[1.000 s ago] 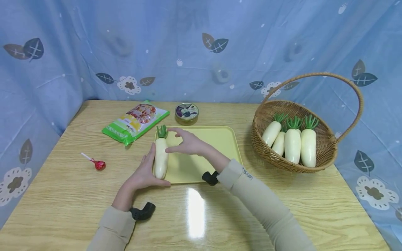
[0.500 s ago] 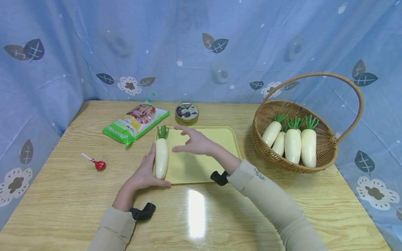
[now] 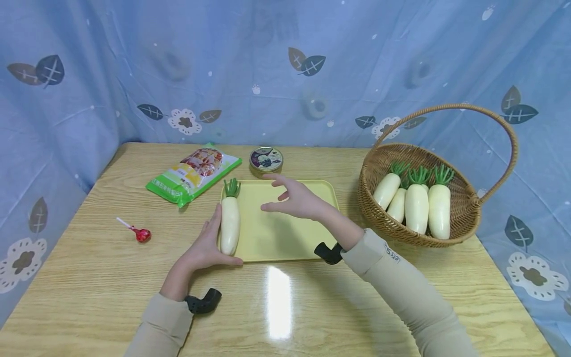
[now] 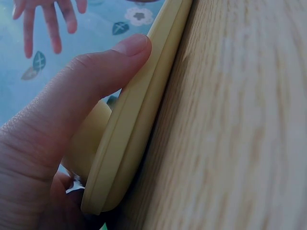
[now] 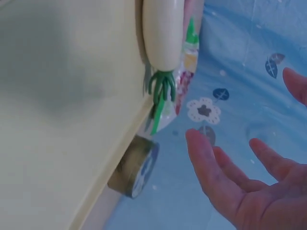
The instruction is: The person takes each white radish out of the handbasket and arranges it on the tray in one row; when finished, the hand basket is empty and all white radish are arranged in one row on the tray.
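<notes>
Left hand (image 3: 207, 248), fingers straight and thumb spread, is lying beside a white radish (image 3: 230, 225) on the yellow tray's (image 3: 267, 235) left end; right hand (image 3: 296, 199), spread, is hovering above the tray, holding nothing.
Bracing lightly is probably best against rolling; the left fingers' contact is proving hard to make out.

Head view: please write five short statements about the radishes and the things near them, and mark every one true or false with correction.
1. A white radish lies on the yellow tray. True.
2. The basket holds only one radish. False: at least four show in the basket.
3. The lollipop lies to the left of the tray. True.
4. The right grip holds a radish. False: the right grip holds nothing.
5. The round tin stands on the tray. False: the tin stands behind it.
</notes>
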Tool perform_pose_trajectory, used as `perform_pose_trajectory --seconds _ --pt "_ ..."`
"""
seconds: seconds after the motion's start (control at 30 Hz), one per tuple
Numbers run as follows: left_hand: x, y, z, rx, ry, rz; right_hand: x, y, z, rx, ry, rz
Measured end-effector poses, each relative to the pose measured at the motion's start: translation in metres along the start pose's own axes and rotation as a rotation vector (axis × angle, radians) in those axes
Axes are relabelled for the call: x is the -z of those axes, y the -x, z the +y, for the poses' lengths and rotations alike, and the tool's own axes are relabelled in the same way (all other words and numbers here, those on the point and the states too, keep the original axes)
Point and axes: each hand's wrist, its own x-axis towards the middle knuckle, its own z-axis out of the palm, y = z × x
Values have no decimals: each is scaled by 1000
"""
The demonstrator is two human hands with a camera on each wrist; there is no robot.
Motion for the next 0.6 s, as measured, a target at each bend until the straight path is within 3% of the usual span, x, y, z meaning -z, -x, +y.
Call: perform_pose_trajectory --seconds 0.6 --pt "-1 1 -2 6 16 -4 46 34 7 -10 -32 78"
